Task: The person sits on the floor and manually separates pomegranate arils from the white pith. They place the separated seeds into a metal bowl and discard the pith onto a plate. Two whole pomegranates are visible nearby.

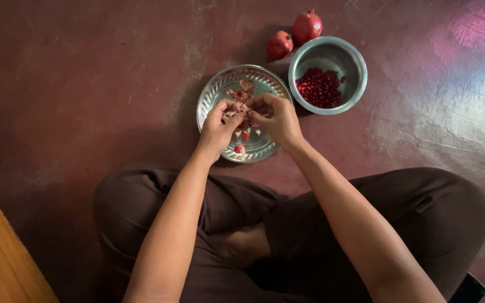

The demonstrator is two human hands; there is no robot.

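both forearms reach forward and slightly inward from a cross-legged seat on the dark red floor [85,84], so that the two hands meet over a round steel plate [215,90]. the left hand [218,126] is turned with its back to the camera, wrist straight, its fingers [224,108] curled shut around a piece of pomegranate [243,109]. the right hand [276,119] comes in from the other side, wrist bent a little, its fingers bent and pinched closed on the same piece, so the fruit sits between the two hands just above the middle of the plate. how much of the piece is left is hidden by the knuckles.

scraps of pale and red peel [241,147] lie scattered on the plate, some under the hands and some near its closer rim. just beside the plate, on the right-hand side, stands a steel bowl [355,62] holding a heap of loose red seeds [320,87]. two whole pomegranates [307,26] rest on the floor touching each other, just beyond the bowl and plate.
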